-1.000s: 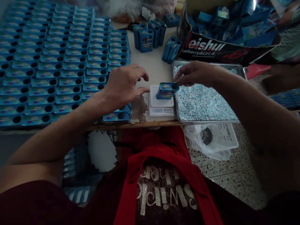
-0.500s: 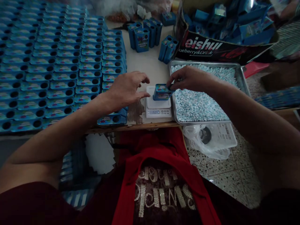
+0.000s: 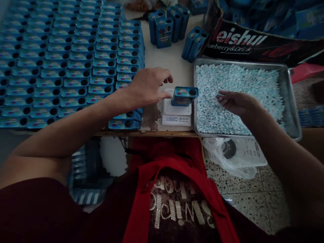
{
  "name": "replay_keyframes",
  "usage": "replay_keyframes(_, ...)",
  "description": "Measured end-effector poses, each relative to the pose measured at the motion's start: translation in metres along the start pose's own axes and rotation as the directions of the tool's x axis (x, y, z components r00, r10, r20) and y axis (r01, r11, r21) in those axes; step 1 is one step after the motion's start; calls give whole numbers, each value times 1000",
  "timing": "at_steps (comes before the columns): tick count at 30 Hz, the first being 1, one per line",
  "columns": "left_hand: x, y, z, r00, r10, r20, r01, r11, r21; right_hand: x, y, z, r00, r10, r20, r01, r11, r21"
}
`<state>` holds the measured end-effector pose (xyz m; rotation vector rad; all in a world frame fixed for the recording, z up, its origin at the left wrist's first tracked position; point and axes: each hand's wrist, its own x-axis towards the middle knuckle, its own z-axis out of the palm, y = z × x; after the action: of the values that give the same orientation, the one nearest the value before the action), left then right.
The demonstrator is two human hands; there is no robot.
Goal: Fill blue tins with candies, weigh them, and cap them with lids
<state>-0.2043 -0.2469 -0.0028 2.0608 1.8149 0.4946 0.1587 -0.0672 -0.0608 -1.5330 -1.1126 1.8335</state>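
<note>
A blue box (image 3: pixel 184 96) with a round dark hole in its top stands upright on a small white scale (image 3: pixel 176 120), whose display is lit. My left hand (image 3: pixel 151 85) hovers just left of the box, thumb and fingers apart, with nothing between them. Over the metal tray (image 3: pixel 293 104) of pale blue and white candies (image 3: pixel 227 114), my right hand (image 3: pixel 236 103) has its fingers drawn together near the thumb; whatever lies between the fingertips is too small to make out.
Rows of blue boxes (image 3: pixel 76 64) cover the left side. Several more boxes (image 3: pixel 164 32) stand behind the scale. A black carton (image 3: pixel 243 44) of blue boxes is behind the tray. A plastic bag (image 3: pixel 243 168) lies below the table edge.
My right hand has left the box on the scale and moved right, over the candies. My left hand stays beside the box. The view has shifted, and the display reading has changed.
</note>
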Motion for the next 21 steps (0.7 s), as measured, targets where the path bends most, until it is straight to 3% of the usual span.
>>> replay_keyframes(3, 12, 3, 6, 999, 40, 2, -40, 999, -12, -6, 6, 5, 995, 98, -29, -96, 994, 50)
replay_keyframes(7, 26, 12, 12, 997, 77, 27, -77, 997, 4, -15, 0, 18, 988, 113, 103, -113, 994, -5)
replay_keyframes(10, 34, 18, 18, 996, 71, 49, -71, 997, -9, -19, -1, 22, 987, 86, 136, -83, 996, -30)
replay_keyframes(15, 42, 19, 32, 997, 63, 54, -63, 998, -7, -35, -5, 34, 983, -84, 160, 92, 995, -41)
replay_keyframes(19, 41, 16, 33, 996, 71, 55, -71, 997, -18, -59, -24, 66, 916, -284, 284, 319, 944, -86)
replay_keyframes(21, 37, 14, 30, 996, 62, 64, -61, 998, -8, -68, -33, 83, 881, -326, 343, 382, 918, -109)
